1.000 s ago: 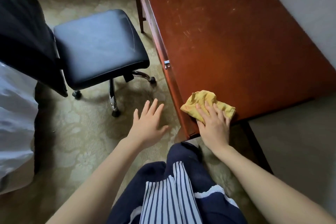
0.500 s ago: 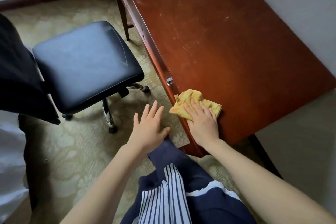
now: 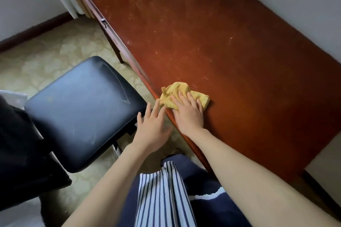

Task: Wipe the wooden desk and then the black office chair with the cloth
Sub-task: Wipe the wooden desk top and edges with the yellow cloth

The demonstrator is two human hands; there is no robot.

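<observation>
The right hand (image 3: pixel 188 114) lies flat on the yellow cloth (image 3: pixel 178 88), its fingers straight and pressing the cloth onto the reddish counter (image 3: pixel 230 14) at its near edge. The left hand (image 3: pixel 153 129) is spread wide and holds nothing. It is just beside the right hand, over the gap between the counter and the black chair (image 3: pixel 83 110); whether its fingertips touch the counter's edge I cannot tell. The chair stands on patterned carpet (image 3: pixel 55 55) close to the counter. Pale scuffs (image 3: pixel 230 39) mark the counter top. A striped garment (image 3: pixel 162 195) shows at the bottom.
</observation>
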